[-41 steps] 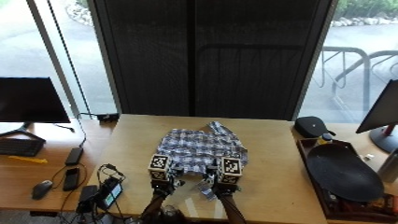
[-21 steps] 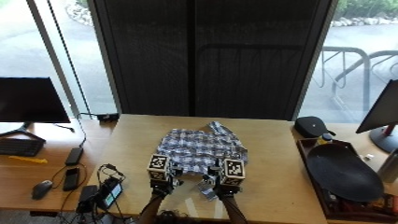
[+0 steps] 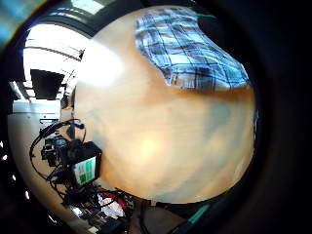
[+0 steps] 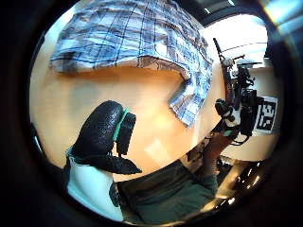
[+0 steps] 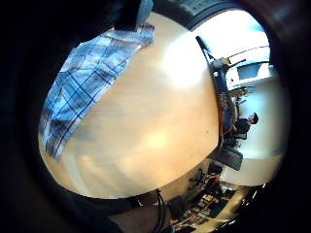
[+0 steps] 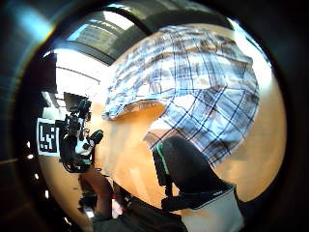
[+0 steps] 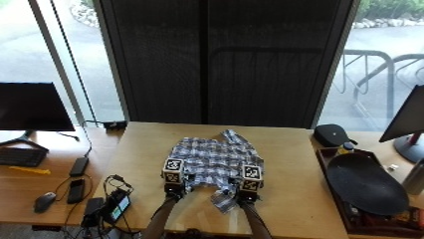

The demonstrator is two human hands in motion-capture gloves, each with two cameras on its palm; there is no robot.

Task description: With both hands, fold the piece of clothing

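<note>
near the bench's (image 7: 298, 164) front edge, both hands hover over the plaid shirt's (image 7: 212, 159) hem, grips unreadable, seemingly poised to fold.

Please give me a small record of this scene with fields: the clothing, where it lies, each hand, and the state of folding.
clothing: plaid shirt, blue and white, crumpled
place: lies on the wooden table, near the person's edge
left hand: over the near left edge of the shirt; grip cannot be told
right hand: over the near right edge of the shirt; grip cannot be told
folding: not yet neat; a loose flap hangs toward the table edge between the hands
</note>
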